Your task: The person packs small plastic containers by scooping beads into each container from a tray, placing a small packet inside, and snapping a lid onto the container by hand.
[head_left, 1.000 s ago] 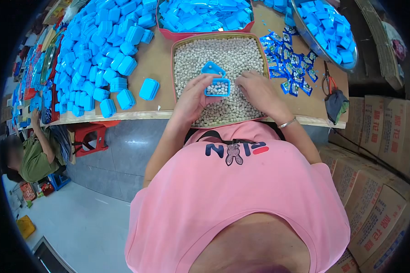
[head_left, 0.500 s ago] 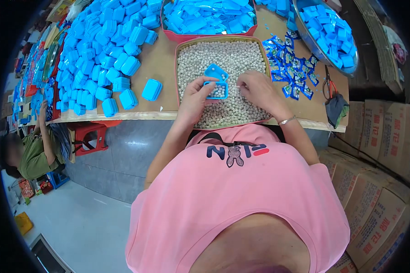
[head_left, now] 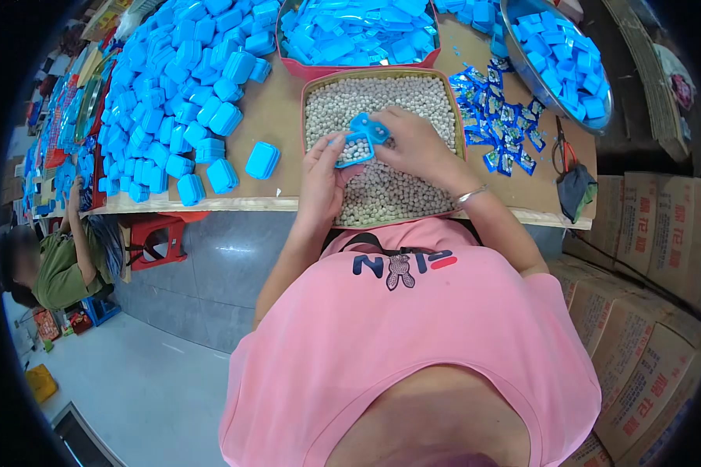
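A small blue plastic box (head_left: 356, 162) with its hinged lid (head_left: 371, 128) raised is in my left hand (head_left: 321, 173), fingers closed around its left side. Pale round pellets lie inside the box. My right hand (head_left: 413, 144) reaches in from the right, its thumb and fingers closed on the lid side of the box; part of the lid is hidden behind them. Below both hands is a rectangular tub (head_left: 453, 101) filled with the same pale pellets (head_left: 389, 194).
Closed blue boxes (head_left: 202, 101) are heaped at left, with one separate box (head_left: 262, 160) nearby. Behind stands a red-rimmed bin (head_left: 288, 68) of blue pieces. Blue packets (head_left: 506, 124), scissors (head_left: 562, 148) and a metal bowl (head_left: 607, 117) are at right. Another person (head_left: 62, 265) sits far left.
My right hand has moved up and left from over the pellets to the box's lid. The box has shifted slightly left and tilted in my left hand.
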Action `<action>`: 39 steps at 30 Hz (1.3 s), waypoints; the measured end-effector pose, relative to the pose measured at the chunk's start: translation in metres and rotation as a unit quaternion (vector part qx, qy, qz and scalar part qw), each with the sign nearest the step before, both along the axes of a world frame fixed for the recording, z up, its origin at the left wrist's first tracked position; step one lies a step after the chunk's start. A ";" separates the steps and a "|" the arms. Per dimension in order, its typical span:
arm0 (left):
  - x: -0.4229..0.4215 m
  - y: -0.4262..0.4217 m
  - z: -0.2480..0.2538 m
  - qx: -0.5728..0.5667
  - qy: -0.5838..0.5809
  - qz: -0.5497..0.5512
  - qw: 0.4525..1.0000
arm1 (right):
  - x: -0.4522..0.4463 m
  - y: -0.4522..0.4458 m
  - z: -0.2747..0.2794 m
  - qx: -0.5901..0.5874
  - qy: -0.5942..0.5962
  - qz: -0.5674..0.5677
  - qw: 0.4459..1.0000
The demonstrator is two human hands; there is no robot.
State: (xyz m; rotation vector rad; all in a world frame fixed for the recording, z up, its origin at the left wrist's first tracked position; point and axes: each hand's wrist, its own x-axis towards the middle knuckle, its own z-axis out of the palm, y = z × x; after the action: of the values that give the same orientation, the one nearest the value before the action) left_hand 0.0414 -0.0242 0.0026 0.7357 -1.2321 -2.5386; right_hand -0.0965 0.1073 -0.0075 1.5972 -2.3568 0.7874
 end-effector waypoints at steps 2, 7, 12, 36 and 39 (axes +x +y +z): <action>0.001 0.000 -0.002 -0.001 0.015 -0.009 1.000 | -0.015 0.014 -0.003 -0.024 -0.419 0.017 0.908; -0.003 0.006 -0.005 -0.047 0.038 -0.045 0.997 | -0.029 0.041 0.005 -0.075 -0.782 0.027 0.618; -0.001 0.010 -0.004 -0.133 0.033 -0.064 0.988 | -0.021 0.052 0.018 -0.073 -0.725 0.006 0.685; 0.002 0.015 0.007 -0.285 0.066 -0.100 0.951 | 0.022 0.042 0.047 -0.059 -0.127 0.144 0.980; 0.002 0.014 0.015 -0.240 0.097 -0.117 0.959 | 0.023 0.042 0.047 -0.079 -0.069 0.138 0.985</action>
State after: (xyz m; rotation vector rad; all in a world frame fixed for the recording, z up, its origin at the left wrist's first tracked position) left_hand 0.0431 -0.0101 0.0173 0.2380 -1.8499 -2.2540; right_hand -0.0739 0.1492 0.0398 1.8771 -2.1219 1.1439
